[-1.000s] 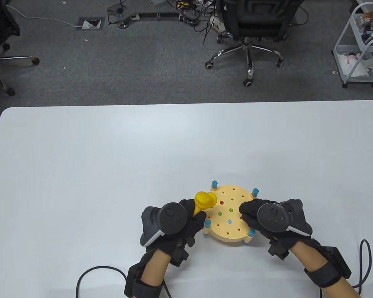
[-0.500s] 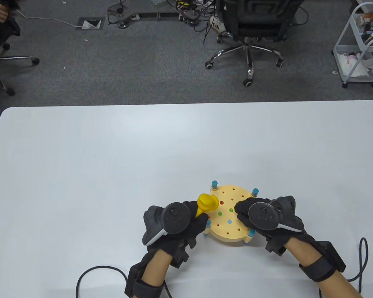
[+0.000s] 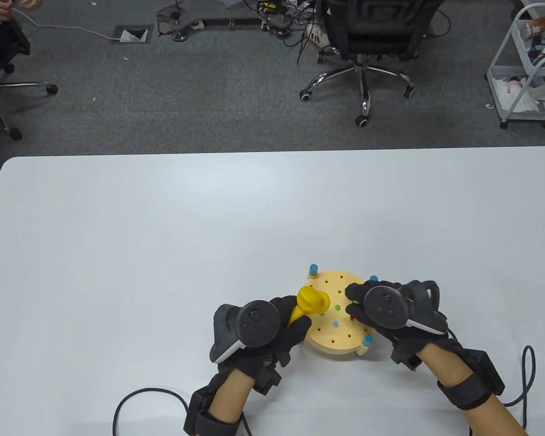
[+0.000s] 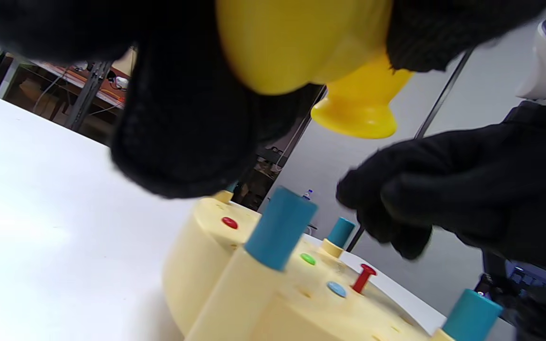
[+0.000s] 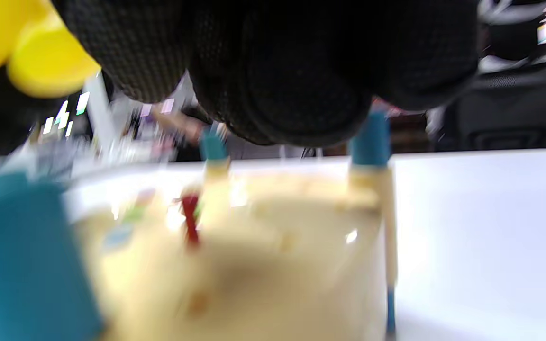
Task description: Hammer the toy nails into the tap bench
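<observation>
The round cream tap bench (image 3: 334, 341) sits near the table's front edge. My left hand (image 3: 299, 324) grips the handle of the yellow toy hammer (image 3: 313, 300), whose head hangs above the bench's left part. In the left wrist view the hammer (image 4: 351, 111) is raised clear of the bench (image 4: 197, 265). A red nail (image 4: 363, 278) stands proud in a hole. My right hand (image 3: 352, 302) hovers just above it with curled fingers (image 4: 396, 208), not touching it. Green (image 3: 337, 307) and blue (image 3: 335, 324) nails sit flush. The right wrist view is blurred and shows the red nail (image 5: 190, 222).
Blue-capped posts (image 3: 313, 269) stand around the bench rim, one (image 3: 367, 340) by my right wrist. Glove cables (image 3: 131, 399) lie on the table at the front left and front right. An office chair (image 3: 368, 41) and a cart (image 3: 527, 68) stand on the floor beyond.
My left hand has moved right, bringing the hammer head over the bench. My right hand shifted left, then lifted slightly. A red nail now stands upright near my right fingers.
</observation>
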{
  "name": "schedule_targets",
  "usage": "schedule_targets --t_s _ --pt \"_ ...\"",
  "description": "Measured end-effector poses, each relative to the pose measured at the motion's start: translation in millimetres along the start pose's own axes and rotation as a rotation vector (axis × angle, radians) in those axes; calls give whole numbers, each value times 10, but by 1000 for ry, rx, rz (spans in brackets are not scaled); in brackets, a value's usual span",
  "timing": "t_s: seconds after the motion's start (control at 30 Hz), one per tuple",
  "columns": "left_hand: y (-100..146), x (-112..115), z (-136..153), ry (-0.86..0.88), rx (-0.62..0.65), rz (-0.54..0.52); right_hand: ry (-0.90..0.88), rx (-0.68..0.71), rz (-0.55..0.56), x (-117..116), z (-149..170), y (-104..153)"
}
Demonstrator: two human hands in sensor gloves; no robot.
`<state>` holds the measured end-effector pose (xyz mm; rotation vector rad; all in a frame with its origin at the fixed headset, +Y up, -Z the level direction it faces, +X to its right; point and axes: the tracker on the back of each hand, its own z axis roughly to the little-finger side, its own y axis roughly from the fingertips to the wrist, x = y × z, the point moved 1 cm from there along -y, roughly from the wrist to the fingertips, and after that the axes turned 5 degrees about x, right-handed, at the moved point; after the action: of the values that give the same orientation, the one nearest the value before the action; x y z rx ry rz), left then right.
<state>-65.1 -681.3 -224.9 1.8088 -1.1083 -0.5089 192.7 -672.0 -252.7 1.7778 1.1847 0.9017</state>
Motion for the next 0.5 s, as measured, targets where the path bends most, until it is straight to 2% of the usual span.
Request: schedule_targets --t_s 0.07,0.1,0.23,0.33,0.4,0.5 --pt "4 18 -85 -4 15 12 -37 -67 138 52 164 57" --pt "1 45 -155 -8 30 21 -38 -98 171 26 274 84" --pt "-40 198 -384 -55 44 67 -23 -96 68 -240 527 103" --pt "-119 327 -504 -125 -22 66 -161 -80 -26 -498 641 67" --pt "-168 406 -557 -189 -81 55 -239 -121 10 -589 671 59" --pt "-225 499 -641 -300 -117 98 -226 -145 53 -631 663 53"
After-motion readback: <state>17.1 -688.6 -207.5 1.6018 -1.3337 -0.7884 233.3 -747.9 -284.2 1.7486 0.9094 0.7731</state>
